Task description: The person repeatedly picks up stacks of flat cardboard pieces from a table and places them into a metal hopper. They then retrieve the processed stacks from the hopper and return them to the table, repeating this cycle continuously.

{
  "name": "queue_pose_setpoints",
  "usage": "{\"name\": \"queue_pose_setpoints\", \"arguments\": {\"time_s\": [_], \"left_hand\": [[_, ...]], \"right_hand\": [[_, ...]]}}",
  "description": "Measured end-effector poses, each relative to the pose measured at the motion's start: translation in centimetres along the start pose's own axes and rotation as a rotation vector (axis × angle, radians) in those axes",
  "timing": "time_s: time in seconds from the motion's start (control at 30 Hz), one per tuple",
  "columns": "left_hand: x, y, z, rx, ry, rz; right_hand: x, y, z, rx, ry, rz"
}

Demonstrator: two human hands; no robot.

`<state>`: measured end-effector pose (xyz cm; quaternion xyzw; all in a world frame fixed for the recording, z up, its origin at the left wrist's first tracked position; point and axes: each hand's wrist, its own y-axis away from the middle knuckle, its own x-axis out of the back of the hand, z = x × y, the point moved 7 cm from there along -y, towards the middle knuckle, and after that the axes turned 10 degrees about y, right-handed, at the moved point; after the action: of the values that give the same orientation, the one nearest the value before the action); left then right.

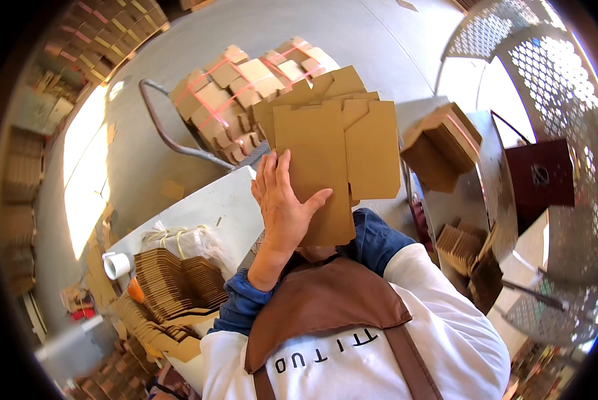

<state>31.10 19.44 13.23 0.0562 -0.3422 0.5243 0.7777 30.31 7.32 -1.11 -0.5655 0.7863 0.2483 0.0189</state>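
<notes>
A small stack of flat brown cardboard box blanks (312, 133) is raised in front of my chest, with slots and flaps along the edges. The sheets are slightly fanned, so the ones underneath stick out at the far side. My left hand (282, 203) rests flat on the top sheet near its left edge, thumb spread away from the fingers. My right arm, in a blue sleeve (382, 237), reaches in under the stack. Only a sliver of skin shows below the near edge, and the fingers of my right hand are hidden by the cardboard.
A white table (212, 207) on the left holds nested cardboard pieces (175, 280), a plastic bag (192, 240) and a white mug (117, 265). Beyond stands a cart (153, 120) loaded with strapped cardboard bundles (229, 93). At right are an open carton (442, 143) and a perforated metal chair (552, 73).
</notes>
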Motion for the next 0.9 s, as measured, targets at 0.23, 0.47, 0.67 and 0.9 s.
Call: {"name": "queue_pose_setpoints", "arguments": {"time_s": [0.23,0.47,0.67,0.9], "left_hand": [[-5.0,2.3,3.8,-0.152,0.091,-0.141],[-13.6,5.7,10.9,-0.213,0.209,-0.345],[-23.7,11.0,16.3,-0.269,0.348,-0.614],[-35.9,18.5,21.6,0.283,1.053,-1.269]], "right_hand": [[6.5,7.0,1.0,0.047,-0.083,0.218],[15.2,14.8,1.6,0.11,-0.194,0.398],[24.7,22.3,1.1,0.186,-0.31,0.568],[37.8,35.1,1.4,0.338,-0.414,0.69]]}}
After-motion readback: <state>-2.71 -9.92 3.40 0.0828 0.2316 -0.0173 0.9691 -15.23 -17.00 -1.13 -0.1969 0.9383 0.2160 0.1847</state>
